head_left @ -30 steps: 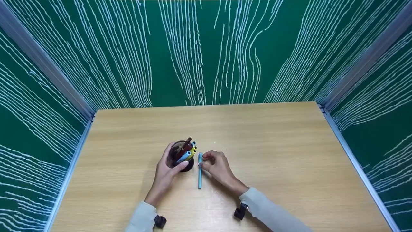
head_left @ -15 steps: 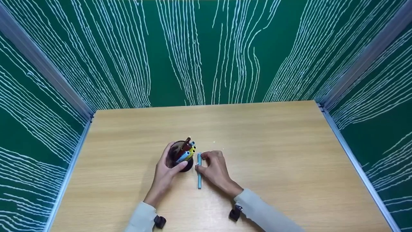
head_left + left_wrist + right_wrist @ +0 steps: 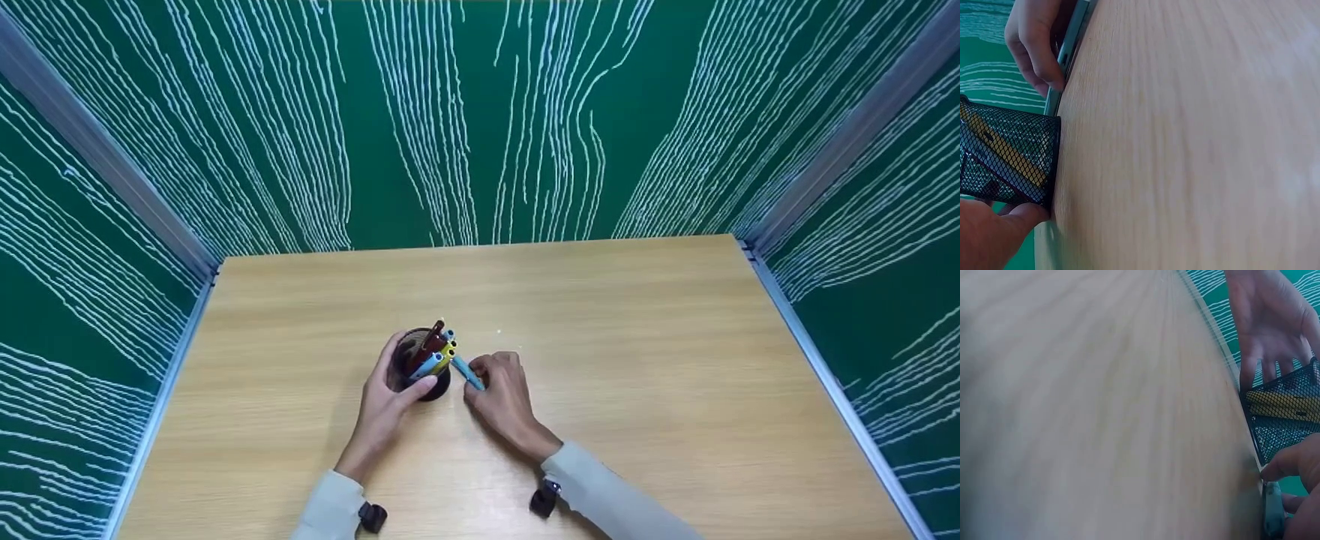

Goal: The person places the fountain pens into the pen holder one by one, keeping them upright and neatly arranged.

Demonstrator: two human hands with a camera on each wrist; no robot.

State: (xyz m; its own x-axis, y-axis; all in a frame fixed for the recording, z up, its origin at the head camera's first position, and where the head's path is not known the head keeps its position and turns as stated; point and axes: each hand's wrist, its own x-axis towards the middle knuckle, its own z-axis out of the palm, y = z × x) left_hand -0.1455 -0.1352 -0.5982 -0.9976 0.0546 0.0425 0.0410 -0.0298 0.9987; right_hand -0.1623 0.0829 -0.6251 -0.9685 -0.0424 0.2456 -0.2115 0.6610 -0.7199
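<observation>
A black mesh pen cup (image 3: 442,388) stands upright on the table, and my left hand (image 3: 390,401) grips its near left side. Brown, yellow and light-blue pens (image 3: 427,365) lean inside it, tops above the rim. Just right of the cup, my right hand (image 3: 506,394) pinches a teal pen (image 3: 466,371) between thumb and fingers. That pen slants, its far end close to the cup's right side. In the right wrist view the pen (image 3: 1273,512) lies low beside the tabletop. Through the mesh in the left wrist view, a yellow pen (image 3: 1010,152) shows.
The wooden table (image 3: 637,337) reaches back to a green wall (image 3: 420,120) with wavy white lines. Grey metal posts (image 3: 112,135) stand at the corners. Tiny white specks lie beyond the right hand. Black devices (image 3: 373,516) are strapped at both wrists.
The teal pen has turned from lying straight front to back to a slant, its far end leftward towards the cup. My right hand has shifted slightly left; the left hand has stayed still.
</observation>
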